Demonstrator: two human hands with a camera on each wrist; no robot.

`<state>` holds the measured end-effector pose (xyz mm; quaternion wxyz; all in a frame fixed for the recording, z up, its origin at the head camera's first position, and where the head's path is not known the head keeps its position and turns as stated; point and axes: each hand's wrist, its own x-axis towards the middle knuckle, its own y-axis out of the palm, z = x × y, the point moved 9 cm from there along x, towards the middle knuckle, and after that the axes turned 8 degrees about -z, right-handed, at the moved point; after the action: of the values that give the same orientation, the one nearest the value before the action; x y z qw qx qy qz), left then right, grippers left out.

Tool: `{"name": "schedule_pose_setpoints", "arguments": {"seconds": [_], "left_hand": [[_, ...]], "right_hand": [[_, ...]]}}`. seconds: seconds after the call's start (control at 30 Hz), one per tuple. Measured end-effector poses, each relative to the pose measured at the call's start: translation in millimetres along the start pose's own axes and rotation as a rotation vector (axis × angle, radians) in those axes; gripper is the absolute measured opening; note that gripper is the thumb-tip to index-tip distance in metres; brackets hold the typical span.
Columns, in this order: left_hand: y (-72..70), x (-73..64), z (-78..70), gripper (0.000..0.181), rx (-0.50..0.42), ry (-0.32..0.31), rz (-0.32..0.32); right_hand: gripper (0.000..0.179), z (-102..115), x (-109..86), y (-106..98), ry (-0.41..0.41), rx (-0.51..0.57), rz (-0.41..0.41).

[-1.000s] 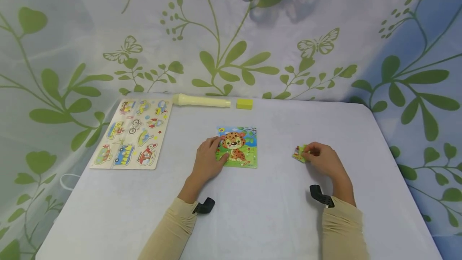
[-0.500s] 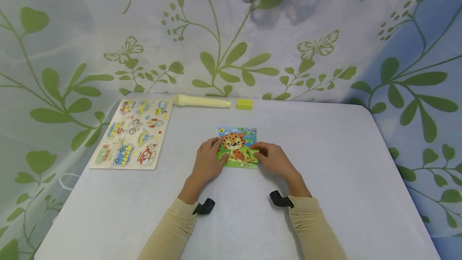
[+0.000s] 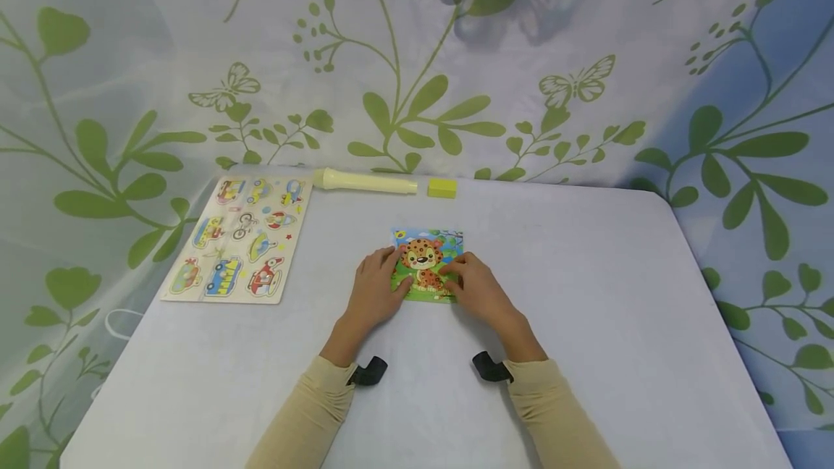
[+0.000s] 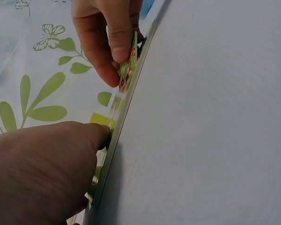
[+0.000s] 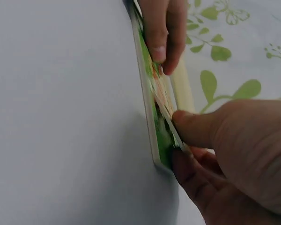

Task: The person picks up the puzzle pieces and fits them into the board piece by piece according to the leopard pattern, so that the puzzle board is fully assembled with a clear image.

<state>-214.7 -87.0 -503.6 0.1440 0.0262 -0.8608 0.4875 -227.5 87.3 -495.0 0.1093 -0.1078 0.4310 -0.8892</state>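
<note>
A square jigsaw puzzle (image 3: 420, 255) with a cartoon leopard on green grass lies flat at mid-table. My left hand (image 3: 374, 288) rests on its left side, with thumb and fingers pressing on the board. On the right, my right hand (image 3: 481, 286) pinches a puzzle piece (image 4: 127, 70) between thumb and fingers. That piece is tilted over the right part of the puzzle, its lower edge close to the board, as the right wrist view shows. Green ground (image 5: 164, 140) shows beneath it there. The right fingers cover much of the piece in the head view.
A wooden board (image 3: 228, 241) with vehicle pictures lies at the left. Along the table's back edge are a pale yellow tube-shaped object (image 3: 368, 182) and a yellow block (image 3: 441, 188). Behind them hangs a leaf-patterned curtain (image 3: 404, 56).
My right hand has carried the puzzle piece leftward from the right of the table to the puzzle, and the piece is now over its right part. The left hand has stayed in place.
</note>
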Motion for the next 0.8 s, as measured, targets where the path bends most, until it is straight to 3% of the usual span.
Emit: {"name": "schedule_pose_setpoints", "arguments": {"seconds": [0.27,0.4,0.6,0.8], "left_hand": [[3.1,0.0,1.6,0.062,0.016,-0.006,0.007],[5.4,-1.7,1.5,0.067,0.066,0.029,0.062],[8.8,-8.2,6.7,0.092,0.109,0.08,0.245],[8.9,-8.4,6.7,0.092,0.081,0.084,0.243]], "right_hand": [[0.027,12.9,-7.9,1.6,0.111,-0.111,-0.12],[0.028,18.4,-11.2,-1.3,0.111,-0.142,-0.15],[0.031,21.0,-9.8,-2.8,0.063,-0.146,-0.102],[0.031,21.5,-10.0,-0.4,0.013,-0.196,-0.044]]}}
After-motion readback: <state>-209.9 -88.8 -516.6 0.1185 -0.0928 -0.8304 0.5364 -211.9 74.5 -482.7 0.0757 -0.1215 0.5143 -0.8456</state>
